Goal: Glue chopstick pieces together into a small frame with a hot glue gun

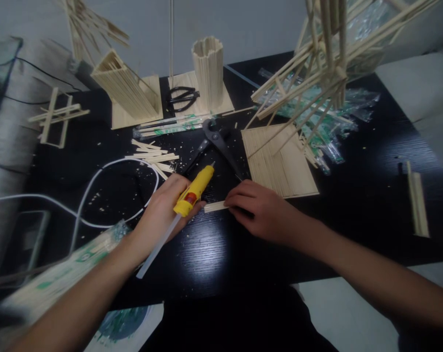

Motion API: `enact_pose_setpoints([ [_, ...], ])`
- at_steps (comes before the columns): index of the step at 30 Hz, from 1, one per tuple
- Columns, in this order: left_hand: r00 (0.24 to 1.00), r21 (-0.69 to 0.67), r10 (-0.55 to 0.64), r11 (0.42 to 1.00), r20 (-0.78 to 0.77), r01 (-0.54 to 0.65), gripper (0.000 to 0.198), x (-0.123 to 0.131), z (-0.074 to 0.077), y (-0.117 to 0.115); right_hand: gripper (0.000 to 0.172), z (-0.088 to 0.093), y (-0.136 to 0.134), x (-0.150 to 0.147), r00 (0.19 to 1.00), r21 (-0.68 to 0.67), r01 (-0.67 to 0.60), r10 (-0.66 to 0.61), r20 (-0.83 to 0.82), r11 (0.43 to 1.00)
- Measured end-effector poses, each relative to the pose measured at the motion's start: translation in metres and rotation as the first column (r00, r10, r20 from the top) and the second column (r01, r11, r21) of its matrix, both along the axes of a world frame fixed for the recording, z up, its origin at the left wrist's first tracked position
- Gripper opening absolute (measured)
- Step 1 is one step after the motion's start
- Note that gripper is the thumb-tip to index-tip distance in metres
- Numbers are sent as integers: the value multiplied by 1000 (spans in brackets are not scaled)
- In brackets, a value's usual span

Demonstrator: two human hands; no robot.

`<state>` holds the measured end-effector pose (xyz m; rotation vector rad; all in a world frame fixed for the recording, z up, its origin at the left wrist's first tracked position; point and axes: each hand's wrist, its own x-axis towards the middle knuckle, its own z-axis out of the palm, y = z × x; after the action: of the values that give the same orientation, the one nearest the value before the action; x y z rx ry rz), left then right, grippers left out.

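In my left hand (166, 200) is a yellow hot glue gun (195, 189), its nozzle pointing up and away from me. A translucent glue stick (159, 247) sticks out of its back end. My right hand (256, 208) pinches a short flat piece of several wooden sticks side by side (214, 207) near the tabletop. The fingers of my left hand come close to its free end; whether they touch it I cannot tell. Just beyond both hands lie dark pliers (216, 139) with their handles spread. Short cut sticks (155, 155) are heaped beyond my left hand.
Behind stand a round stick tower (209, 73) and a leaning square one (124, 90) on wooden bases. A tall stick frame (331, 73) rises at right over a board (280, 161). A white cord (93, 183) loops at left. Black scissors (183, 98) and packaged sticks (170, 128) lie farther back.
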<state>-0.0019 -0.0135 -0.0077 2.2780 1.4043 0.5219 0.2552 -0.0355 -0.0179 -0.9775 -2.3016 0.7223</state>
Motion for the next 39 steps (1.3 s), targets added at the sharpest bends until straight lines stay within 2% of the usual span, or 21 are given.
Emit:
enact_pose_setpoints([
  [12,997,-9,-72,997,33,73,25,-3,-1,1,22,-3,-2,-5,999,59,4,-7,47,998],
  [22,993,-12,-95,995,63,96,25,-6,-11,-1,17,-2,-2,-7,998,88,8,-14,68,996],
  [27,994,-33,-99,994,56,101,24,-4,-5,0,14,-2,-1,-7,999,125,6,-11,40,992],
  [33,997,-131,13,991,70,-4,22,1,7,1,13,-3,-1,-7,999,126,-4,0,32,992],
  [37,991,-229,100,970,83,-79,20,1,6,-1,13,-3,-1,-8,1000,116,-2,0,23,993],
  [39,989,-279,96,958,110,-62,26,1,4,-4,13,-3,0,-7,1000,110,-1,-1,21,994],
])
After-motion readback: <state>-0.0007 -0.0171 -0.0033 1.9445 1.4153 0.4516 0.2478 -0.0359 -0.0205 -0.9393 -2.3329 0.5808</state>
